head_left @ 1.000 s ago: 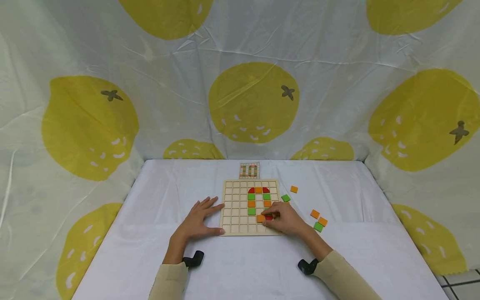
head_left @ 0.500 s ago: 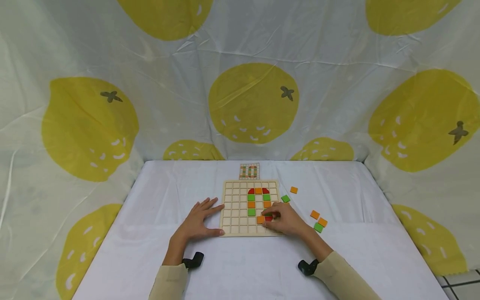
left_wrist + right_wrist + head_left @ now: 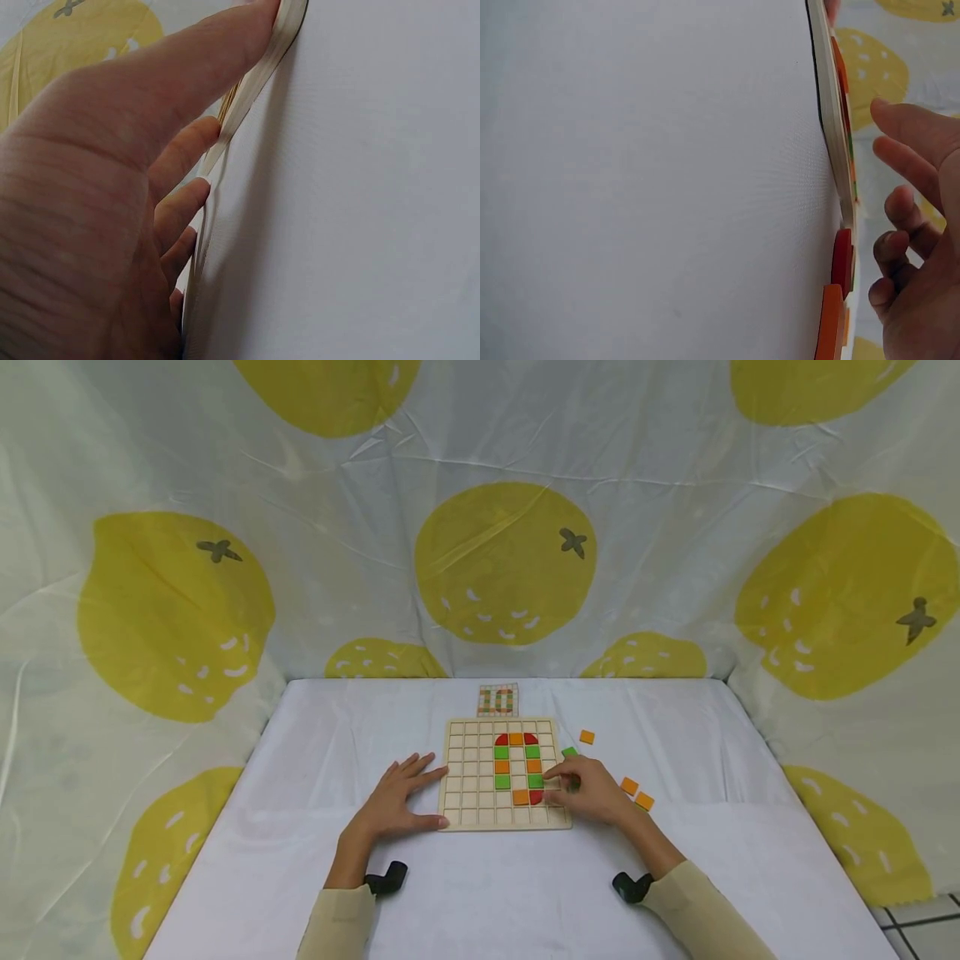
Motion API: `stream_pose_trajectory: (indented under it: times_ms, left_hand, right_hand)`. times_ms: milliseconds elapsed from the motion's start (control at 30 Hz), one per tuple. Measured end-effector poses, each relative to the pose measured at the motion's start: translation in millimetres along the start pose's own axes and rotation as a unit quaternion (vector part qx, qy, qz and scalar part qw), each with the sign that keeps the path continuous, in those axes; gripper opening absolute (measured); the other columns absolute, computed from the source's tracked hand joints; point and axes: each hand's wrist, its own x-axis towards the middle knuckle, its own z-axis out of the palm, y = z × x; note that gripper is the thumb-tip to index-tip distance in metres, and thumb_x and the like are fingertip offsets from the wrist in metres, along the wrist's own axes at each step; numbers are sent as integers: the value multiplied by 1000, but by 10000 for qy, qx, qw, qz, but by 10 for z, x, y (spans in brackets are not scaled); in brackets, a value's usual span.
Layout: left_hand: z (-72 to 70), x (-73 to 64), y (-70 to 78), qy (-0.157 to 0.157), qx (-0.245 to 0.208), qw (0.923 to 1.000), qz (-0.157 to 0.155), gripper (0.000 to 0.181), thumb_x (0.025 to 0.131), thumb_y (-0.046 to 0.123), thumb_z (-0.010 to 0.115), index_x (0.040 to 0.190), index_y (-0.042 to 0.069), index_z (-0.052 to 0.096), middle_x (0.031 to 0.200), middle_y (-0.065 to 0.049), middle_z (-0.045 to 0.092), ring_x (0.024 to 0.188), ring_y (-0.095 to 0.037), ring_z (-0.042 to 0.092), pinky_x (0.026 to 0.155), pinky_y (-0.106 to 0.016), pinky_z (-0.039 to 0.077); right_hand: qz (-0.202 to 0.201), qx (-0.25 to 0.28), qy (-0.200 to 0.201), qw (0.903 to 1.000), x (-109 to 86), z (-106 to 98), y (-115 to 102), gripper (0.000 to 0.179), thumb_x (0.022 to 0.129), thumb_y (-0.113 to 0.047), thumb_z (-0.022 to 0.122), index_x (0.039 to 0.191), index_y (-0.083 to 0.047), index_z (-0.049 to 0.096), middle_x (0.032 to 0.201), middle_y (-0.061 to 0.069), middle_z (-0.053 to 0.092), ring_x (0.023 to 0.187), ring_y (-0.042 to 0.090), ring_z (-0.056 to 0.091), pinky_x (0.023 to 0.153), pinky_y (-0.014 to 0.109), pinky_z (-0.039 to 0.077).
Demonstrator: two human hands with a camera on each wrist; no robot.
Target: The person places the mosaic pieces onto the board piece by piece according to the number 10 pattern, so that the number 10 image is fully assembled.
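A wooden grid board (image 3: 468, 789) lies on the white table. Red, orange and green tiles on it form a tall ring, with an orange tile (image 3: 521, 797) and a red rounded tile (image 3: 536, 797) at its near end. My left hand (image 3: 390, 806) rests against the board's left side, fingers spread, thumb at the near-left corner. In the left wrist view, thumb and fingers touch the board's edge (image 3: 259, 79). My right hand (image 3: 592, 789) hovers over the board's right edge. In the right wrist view its thumb and index finger (image 3: 904, 161) stand apart, with nothing between them.
A small pattern card (image 3: 498, 700) lies behind the board. Loose tiles lie to the right: an orange one (image 3: 587, 737) at the back, a green one (image 3: 570, 752) partly behind the right hand, and two orange ones (image 3: 629, 786) by the right wrist.
My right hand has let go of the orange tile at the ring's near end and moved right, uncovering the green and red tiles. The left hand has stayed in place.
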Motion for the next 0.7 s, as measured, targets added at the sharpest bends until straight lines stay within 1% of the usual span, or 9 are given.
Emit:
stream_pose_trajectory:
  times_ms: [133, 300, 367, 500, 633, 700]
  left_hand:
    - [6, 5, -11, 17, 24, 10000, -1, 88, 76, 70, 76, 152, 31, 53, 167, -5, 37, 158, -37, 25, 127, -64, 16]
    - [5, 3, -12, -10, -20, 10000, -51, 89, 76, 70, 76, 152, 31, 53, 167, -5, 36, 158, -36, 23, 127, -63, 15]
    - [0, 1, -8, -19, -42, 10000, -53, 89, 76, 70, 77, 152, 31, 53, 167, -5, 36, 159, -36, 23, 127, -63, 15]
    - [0, 2, -2, -16, -62, 10000, -35, 89, 76, 69, 77, 152, 31, 53, 167, -5, 36, 159, -36, 23, 127, -63, 15]
    - [-1, 5, 3, -15, -22, 10000, -41, 89, 76, 70, 76, 152, 31, 53, 168, -5, 36, 158, -36, 23, 127, -63, 15]
    - [-1, 4, 1, -28, -14, 10000, -54, 89, 76, 70, 76, 152, 31, 53, 168, -5, 36, 159, -35, 23, 127, -63, 15]
  right_hand:
    - [-119, 59, -52, 9999, -9, -13, 2, 21, 86, -33, 84, 105, -26, 81, 80, -6, 56, 78, 12, 52, 68, 25, 43]
    - [-519, -8, -323, 9981, 24, 41, 6, 17, 87, -34, 83, 103, -29, 82, 80, -12, 59, 77, 10, 50, 67, 24, 40]
    - [-727, -101, -393, 9965, 41, 80, 8, 18, 86, -34, 84, 104, -30, 82, 80, -15, 60, 76, 9, 50, 67, 23, 39]
    - [-963, -134, -470, 9942, 52, 135, -14, 18, 87, -35, 83, 104, -30, 82, 81, -18, 62, 76, 8, 49, 67, 23, 39]
    - [-933, -105, -524, 9942, 44, 148, -42, 19, 87, -37, 82, 105, -30, 82, 82, -18, 63, 77, 8, 49, 66, 22, 39]
    - [-844, -102, -495, 9952, 37, 131, -50, 20, 87, -37, 82, 106, -30, 82, 82, -17, 62, 78, 8, 49, 66, 23, 40]
